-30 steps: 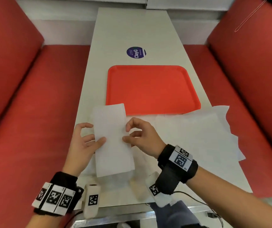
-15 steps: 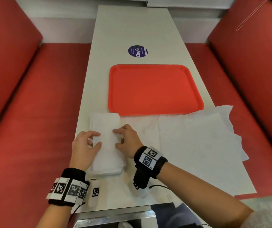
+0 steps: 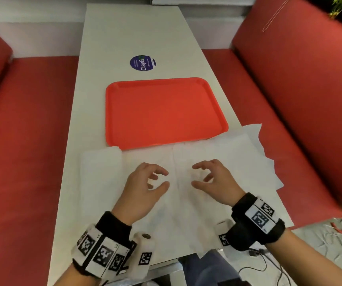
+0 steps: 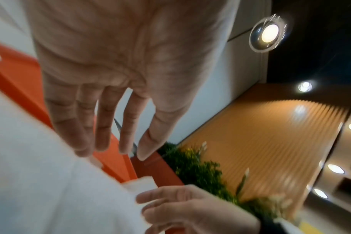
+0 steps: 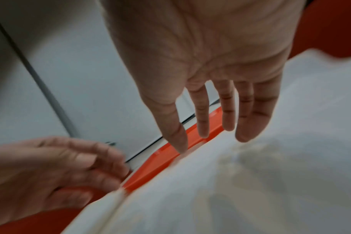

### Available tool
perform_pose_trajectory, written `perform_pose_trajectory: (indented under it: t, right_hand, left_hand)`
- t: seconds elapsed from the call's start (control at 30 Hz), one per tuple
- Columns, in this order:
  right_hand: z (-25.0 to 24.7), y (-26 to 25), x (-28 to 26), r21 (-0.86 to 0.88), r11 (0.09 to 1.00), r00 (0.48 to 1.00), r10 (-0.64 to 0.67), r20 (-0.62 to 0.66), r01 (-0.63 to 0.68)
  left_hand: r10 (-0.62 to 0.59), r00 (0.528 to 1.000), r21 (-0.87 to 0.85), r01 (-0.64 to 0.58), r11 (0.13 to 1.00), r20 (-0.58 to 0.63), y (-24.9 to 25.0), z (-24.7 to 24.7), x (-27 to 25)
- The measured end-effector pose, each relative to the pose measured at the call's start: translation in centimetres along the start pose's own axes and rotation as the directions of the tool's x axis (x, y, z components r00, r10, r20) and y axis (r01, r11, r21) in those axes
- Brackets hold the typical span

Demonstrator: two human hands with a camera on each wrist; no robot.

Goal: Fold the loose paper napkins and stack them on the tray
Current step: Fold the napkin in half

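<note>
An orange-red tray (image 3: 166, 112) lies bare in the middle of the white table (image 3: 108, 38). A folded white napkin (image 3: 101, 168) rests at the tray's near left corner. Loose unfolded napkins (image 3: 234, 157) spread from the table's middle past its right edge. My left hand (image 3: 161, 179) and right hand (image 3: 197, 176) hover side by side over the nearest loose sheet, fingers loosely curled and holding nothing. The left wrist view shows spread left fingers (image 4: 102, 126) above napkin (image 4: 40, 182) and tray (image 4: 112, 159). The right wrist view shows straight right fingers (image 5: 226, 114) over napkin (image 5: 260, 174).
Red padded benches (image 3: 21, 162) flank the table on both sides. A round blue sticker (image 3: 142, 62) lies beyond the tray. Napkin corners overhang the right bench (image 3: 273, 168). Cables (image 3: 258, 263) hang near the table's front edge.
Both hands have let go of the folded napkin at the left and moved right, over the loose sheets. The folded napkin stays on the table.
</note>
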State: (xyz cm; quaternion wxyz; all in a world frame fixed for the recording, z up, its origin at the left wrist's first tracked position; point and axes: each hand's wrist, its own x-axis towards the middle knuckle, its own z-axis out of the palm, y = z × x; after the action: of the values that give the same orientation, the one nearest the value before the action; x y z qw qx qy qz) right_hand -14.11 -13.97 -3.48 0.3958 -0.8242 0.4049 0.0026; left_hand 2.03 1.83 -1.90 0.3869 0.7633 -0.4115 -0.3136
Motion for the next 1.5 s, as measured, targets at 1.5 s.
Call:
perform_pose_trajectory:
  t: [1.5]
  right_hand:
    - [-3.9, 3.8, -3.0, 0.638, 0.768, 0.998, -0.038, -0.046, 0.059]
  left_hand:
    - [-0.038, 0.974, -0.415, 0.131, 0.9, 0.224, 0.8, -1.6, -0.3]
